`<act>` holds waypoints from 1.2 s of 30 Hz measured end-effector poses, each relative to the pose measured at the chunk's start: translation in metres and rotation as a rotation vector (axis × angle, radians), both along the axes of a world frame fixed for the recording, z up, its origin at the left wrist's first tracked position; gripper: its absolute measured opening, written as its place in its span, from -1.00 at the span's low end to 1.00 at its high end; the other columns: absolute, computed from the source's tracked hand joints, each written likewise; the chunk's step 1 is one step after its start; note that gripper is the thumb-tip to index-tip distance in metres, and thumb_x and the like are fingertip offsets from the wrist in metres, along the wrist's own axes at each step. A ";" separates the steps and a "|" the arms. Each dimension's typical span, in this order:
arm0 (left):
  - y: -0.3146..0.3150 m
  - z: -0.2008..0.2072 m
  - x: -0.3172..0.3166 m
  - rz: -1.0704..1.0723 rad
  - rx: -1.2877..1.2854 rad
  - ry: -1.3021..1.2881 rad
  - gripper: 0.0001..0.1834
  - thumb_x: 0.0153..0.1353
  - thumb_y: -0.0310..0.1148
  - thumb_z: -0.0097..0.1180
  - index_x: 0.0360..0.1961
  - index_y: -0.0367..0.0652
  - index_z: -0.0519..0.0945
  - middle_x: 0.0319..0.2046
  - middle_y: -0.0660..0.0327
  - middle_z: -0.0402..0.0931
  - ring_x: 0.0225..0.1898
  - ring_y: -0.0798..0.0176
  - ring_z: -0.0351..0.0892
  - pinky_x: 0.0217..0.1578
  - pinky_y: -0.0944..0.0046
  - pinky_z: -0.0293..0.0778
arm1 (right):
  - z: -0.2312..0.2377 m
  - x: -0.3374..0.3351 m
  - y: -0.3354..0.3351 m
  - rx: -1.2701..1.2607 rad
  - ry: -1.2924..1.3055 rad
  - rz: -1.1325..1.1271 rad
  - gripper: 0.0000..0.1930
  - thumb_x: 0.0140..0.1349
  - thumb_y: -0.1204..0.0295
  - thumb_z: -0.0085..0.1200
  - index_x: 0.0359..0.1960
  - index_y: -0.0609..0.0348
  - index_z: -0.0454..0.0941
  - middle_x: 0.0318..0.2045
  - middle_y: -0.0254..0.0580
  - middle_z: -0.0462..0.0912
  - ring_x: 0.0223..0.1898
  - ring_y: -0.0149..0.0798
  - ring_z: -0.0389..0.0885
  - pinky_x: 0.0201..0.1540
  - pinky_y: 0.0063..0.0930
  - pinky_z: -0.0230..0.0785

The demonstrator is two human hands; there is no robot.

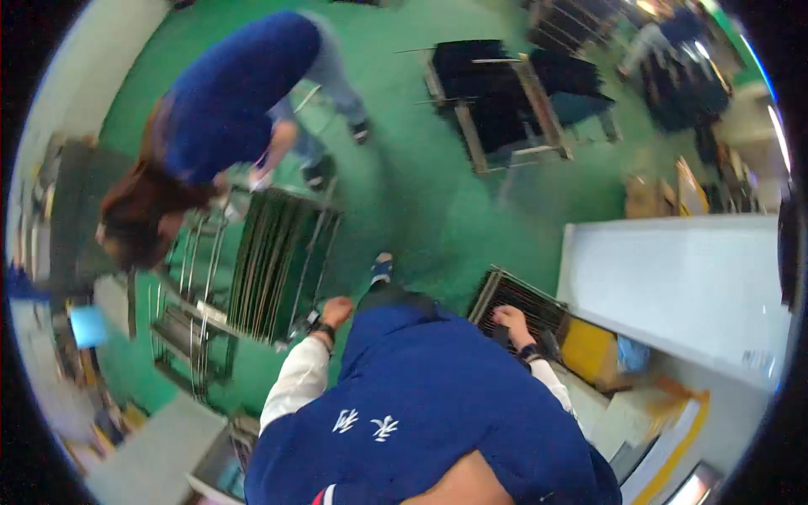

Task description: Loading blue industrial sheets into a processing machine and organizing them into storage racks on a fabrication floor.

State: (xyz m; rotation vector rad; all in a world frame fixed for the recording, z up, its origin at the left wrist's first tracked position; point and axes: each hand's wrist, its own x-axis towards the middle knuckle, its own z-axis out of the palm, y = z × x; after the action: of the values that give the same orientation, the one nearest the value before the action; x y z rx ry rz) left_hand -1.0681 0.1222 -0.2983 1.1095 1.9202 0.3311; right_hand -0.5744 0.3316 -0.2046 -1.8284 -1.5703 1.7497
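Observation:
My left hand (338,312) hangs low beside my blue apron (421,379), its fingers curled in and nothing visible in them. A dark band circles that wrist. Close to its left stands a metal rack (278,261) packed with upright dark green panels. On my other side, my right hand (512,323) is held over the edge of a smaller rack (539,305) with thin dark slats or boards. Its fingers are bent, with a dark patch beneath them; what they hold, if anything, is hidden. I cannot tell whether this hand touches the rack.
A person in a blue top (244,93) bends over the panel rack at the left. Ahead is a cart with dark stacked panels (488,101). To the right lie a white-topped table (673,269) and a yellow box (589,349). Another person (673,76) stands far right.

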 end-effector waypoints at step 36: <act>0.611 0.080 0.176 0.357 -0.075 -0.536 -0.67 0.11 -0.35 0.12 -0.12 -0.30 0.57 -0.38 0.24 0.58 -0.49 0.39 0.51 -0.49 0.39 0.42 | 0.012 0.216 0.443 -0.178 -0.029 -0.482 -0.75 0.22 0.38 0.02 -0.09 0.18 0.53 -0.38 -0.30 0.60 -0.41 -0.41 0.53 -0.41 -0.52 0.40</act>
State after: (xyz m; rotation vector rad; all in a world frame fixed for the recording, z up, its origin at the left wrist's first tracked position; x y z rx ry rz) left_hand -0.8918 0.7336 -0.2181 0.5454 1.6164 0.6727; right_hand -0.3581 0.7746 -0.1921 -2.0966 -0.8936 1.6717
